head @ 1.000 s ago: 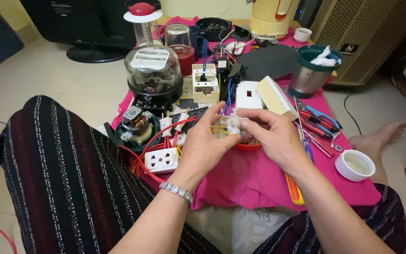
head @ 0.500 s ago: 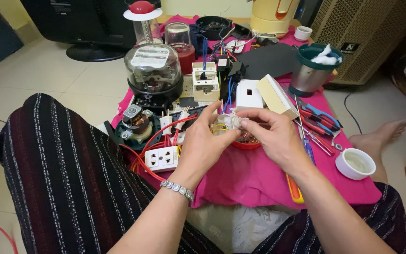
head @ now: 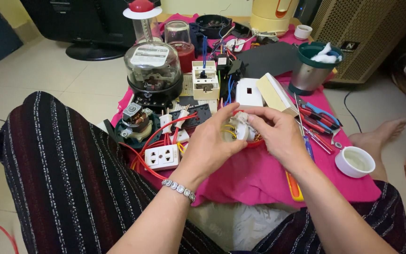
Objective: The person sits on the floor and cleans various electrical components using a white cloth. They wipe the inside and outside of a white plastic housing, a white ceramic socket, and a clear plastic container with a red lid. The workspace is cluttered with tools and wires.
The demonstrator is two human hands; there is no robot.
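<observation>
Both of my hands are closed around one small white electrical part (head: 241,129) with yellow wires, held just above the pink cloth (head: 254,176). My left hand (head: 212,143), with a silver bracelet on its wrist, grips it from the left and below. My right hand (head: 278,136) pinches it from the right and above. A red rim shows under my fingers; what it belongs to is hidden.
A white double socket (head: 162,156) with red wires lies left of my hands. Behind stand a glass-domed meter (head: 152,70), a small motor (head: 137,121), a white switch box (head: 205,81) and a steel cup (head: 312,70). Pliers and screwdrivers (head: 316,122) and a white cup (head: 355,161) lie right.
My hands have stayed in place over the cloth; the fingers have shifted slightly around the small white part.
</observation>
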